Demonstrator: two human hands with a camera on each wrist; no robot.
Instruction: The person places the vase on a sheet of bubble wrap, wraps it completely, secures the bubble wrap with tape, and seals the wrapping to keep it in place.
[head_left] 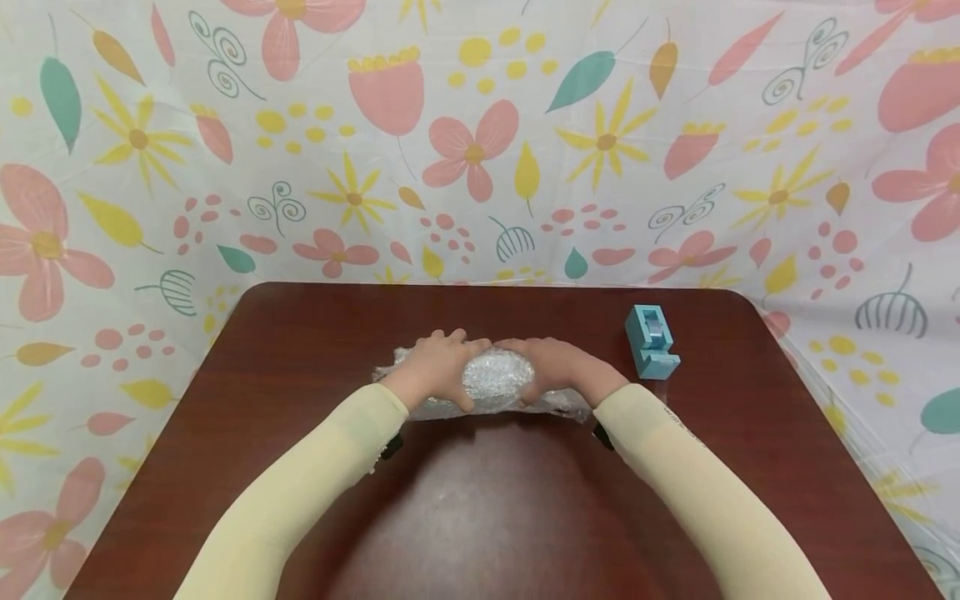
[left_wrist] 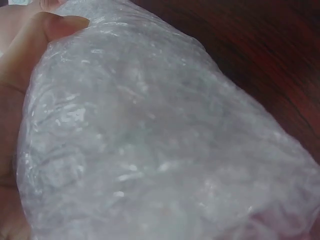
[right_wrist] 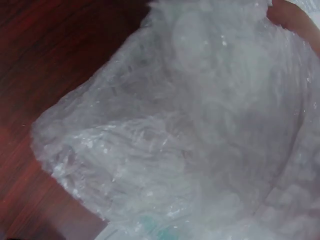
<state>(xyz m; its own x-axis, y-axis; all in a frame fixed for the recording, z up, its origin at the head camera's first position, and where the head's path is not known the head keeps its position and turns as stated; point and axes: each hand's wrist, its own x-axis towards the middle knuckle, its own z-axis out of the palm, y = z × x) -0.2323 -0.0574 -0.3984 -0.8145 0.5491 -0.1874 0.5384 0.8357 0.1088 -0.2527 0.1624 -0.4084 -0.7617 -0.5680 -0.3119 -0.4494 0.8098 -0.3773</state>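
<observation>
A flower-printed cloth (head_left: pixel 150 167) in pink, yellow and teal hangs behind and around a dark reddish-brown surface (head_left: pixel 487 517) with rounded corners. At the middle of the surface lies a bubble-wrap bundle (head_left: pixel 491 379), its long axis running left to right across the person's front, with loose wrap spreading flat at both ends. What the wrap encloses cannot be made out in any view.

The left hand (head_left: pixel 435 367) curls over the bundle's left half and the right hand (head_left: pixel 551 367) over its right half, fingertips nearly meeting on top on the far side; each grip is closed around the wrap, thumbs on the near side. Pale yellow sleeves (head_left: pixel 315 492) cover both forearms.

To the right of the bundle, near the right hand but apart from it, stands a small light-blue tape dispenser (head_left: pixel 651 340), its roll showing at the top.

Only the head view takes in the dispenser and cloth. The left wrist view fills with crinkled wrap (left_wrist: pixel 165 145) and a thumb (left_wrist: pixel 40 35) pressed against it; the right wrist view shows the wrap (right_wrist: pixel 200 130) bulging over the dark surface (right_wrist: pixel 55 55).
</observation>
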